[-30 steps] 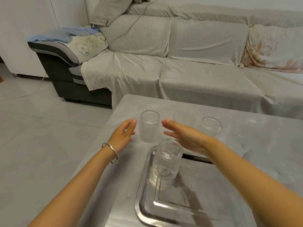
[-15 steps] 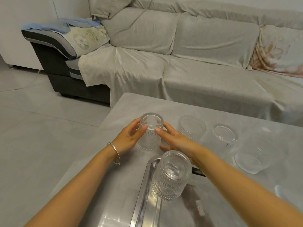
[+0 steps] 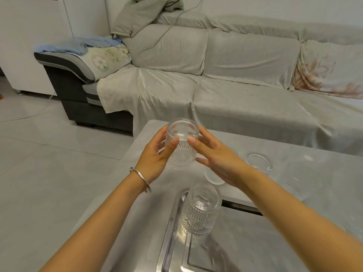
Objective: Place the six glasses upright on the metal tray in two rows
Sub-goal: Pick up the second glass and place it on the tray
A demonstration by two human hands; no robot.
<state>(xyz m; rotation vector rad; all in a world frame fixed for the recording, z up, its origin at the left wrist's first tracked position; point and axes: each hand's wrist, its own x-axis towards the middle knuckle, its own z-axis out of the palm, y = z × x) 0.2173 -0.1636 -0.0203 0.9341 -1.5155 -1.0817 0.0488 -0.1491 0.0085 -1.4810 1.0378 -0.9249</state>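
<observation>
A clear ribbed glass [image 3: 181, 146] is held in the air above the table, its thick base turned up toward me. My left hand [image 3: 157, 160] grips its left side and my right hand [image 3: 214, 160] presses its right side. A second ribbed glass [image 3: 200, 211] stands at the far left corner of the metal tray [image 3: 172, 232]. Behind my right hand, a glass [image 3: 213, 176] is partly hidden, and another [image 3: 259, 161] stands on the table. A further glass [image 3: 296, 181] at the right is faint and hard to make out.
The grey table [image 3: 137, 203] ends at a left edge [image 3: 110, 183] close to my left forearm, with tiled floor beyond it. A cloth-covered sofa [image 3: 216, 91] runs along the far side of the table.
Both hands closed on the leftmost glass and lifted it off the table. The view moved closer and tilted up.
</observation>
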